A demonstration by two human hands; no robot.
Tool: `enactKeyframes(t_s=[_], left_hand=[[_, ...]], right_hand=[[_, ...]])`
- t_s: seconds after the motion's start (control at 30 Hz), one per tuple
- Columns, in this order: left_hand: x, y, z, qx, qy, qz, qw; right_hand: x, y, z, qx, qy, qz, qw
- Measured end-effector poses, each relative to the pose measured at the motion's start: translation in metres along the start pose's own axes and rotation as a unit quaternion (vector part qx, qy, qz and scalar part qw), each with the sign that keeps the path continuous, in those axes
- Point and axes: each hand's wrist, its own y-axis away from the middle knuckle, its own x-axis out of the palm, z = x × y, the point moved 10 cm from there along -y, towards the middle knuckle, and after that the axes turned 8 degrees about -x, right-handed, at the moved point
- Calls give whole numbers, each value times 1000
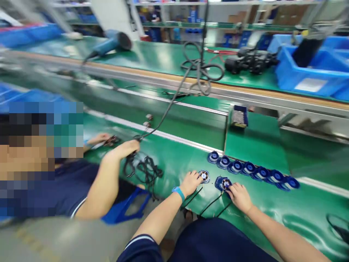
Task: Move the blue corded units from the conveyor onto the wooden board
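Two round parts lie on the green surface [174, 156], lower centre of frame. The left hand [191, 183] has its fingers on the rim of the left disc [204, 177]; whether it grips cannot be told. The right hand [241, 197] pinches the right disc [225, 183] at its lower right edge, thumb and fingers closed. Dark cords [211, 205] run below the discs toward the surface's near edge. Seven blue parts [249, 168] stand in a slanting row, right of centre. Black cables [148, 169] lie left of centre, near a co-worker's arm [109, 178].
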Motion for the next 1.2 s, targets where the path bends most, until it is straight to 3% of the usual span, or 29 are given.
enactKeyframes(t_s=[0.1, 0.2, 0.33, 0.47, 0.67, 0.83, 1.0, 1.2], left_hand=[[-17, 45, -10, -98, 2, -59, 993], [-43, 103, -22, -213, -6, -135, 968], [-85, 189, -55, -348, -35, -240, 905], [-119, 268, -111, -460, -77, -329, 822], [-150, 359, -231, -567, -141, -412, 699], [-157, 410, -340, -624, -225, -407, 628], [-167, 440, -449, -655, -281, -408, 571], [-198, 450, -585, -676, -354, -407, 503]], right_hand=[[-4, -3, -5, -82, -13, -19, 996], [-4, -8, -10, -156, -28, -15, 987], [-3, -15, -16, -230, -68, -14, 971], [-7, -25, -10, -304, -138, -20, 942], [-33, -41, 35, -401, -211, -30, 891], [-68, -44, 97, -458, -237, -34, 856], [-101, -27, 150, -512, -241, -29, 824], [-164, 5, 188, -593, -279, -88, 750]])
